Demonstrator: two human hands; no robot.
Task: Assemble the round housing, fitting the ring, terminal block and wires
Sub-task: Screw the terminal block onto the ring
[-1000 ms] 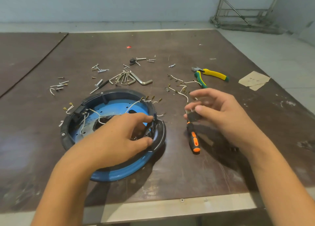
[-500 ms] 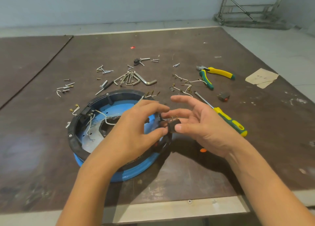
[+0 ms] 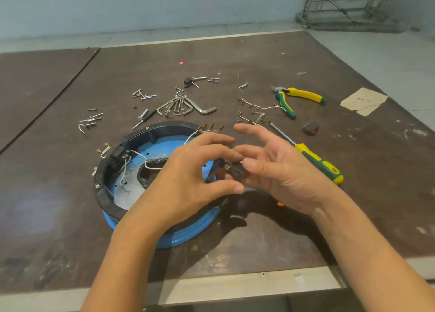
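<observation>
The round blue housing (image 3: 188, 235) lies on the table, with the black ring (image 3: 103, 194) seated on its rim. White wires (image 3: 146, 162) run inside it from a black fitting at the ring's left. My left hand (image 3: 188, 182) arches over the ring's right side, its curled finger and thumb holding that edge. My right hand (image 3: 284, 170) pinches a small black terminal block (image 3: 236, 169) between thumb and fingers, right against the ring's edge and my left fingertips. What lies under my left palm is hidden.
Loose brass-tipped wires (image 3: 259, 117), a green-yellow screwdriver (image 3: 317, 162), pliers (image 3: 299, 95) and a small black-red block (image 3: 310, 128) lie to the right. Hex keys (image 3: 188, 108) and screws (image 3: 143, 95) lie behind the housing. The table's front edge (image 3: 235, 285) is close.
My right hand carried the small black block leftward from above the orange screwdriver to the ring's right edge. My left hand stayed on the ring.
</observation>
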